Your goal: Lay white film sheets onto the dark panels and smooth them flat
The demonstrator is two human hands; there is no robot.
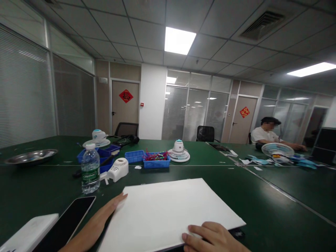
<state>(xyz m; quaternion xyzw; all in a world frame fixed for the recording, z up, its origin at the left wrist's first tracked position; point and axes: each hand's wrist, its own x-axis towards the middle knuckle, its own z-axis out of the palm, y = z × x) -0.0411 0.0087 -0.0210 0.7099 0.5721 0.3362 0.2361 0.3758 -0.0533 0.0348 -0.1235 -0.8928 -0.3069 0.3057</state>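
A large flat white board [170,210] lies in front of me, slightly raised off the green table. My left hand [111,206] grips its left edge, the fingertips at the far left corner. At the near right edge, my right hand [210,236] has its fingers bent over the top face; its thumb is hidden. Something dark [236,232] shows under the right side, too covered to name. Left of my left forearm lie a black-screened phone [67,222] and a white box-like object [30,232], with a water bottle [90,169] standing beyond them.
Beyond the board on the green table [262,210] are a white fan housing [119,169], blue bins [156,163], one with coloured wires, and small fans [179,152]. A metal tray [31,156] lies far left. A person [267,134] sits at far right by a fan cage [277,150].
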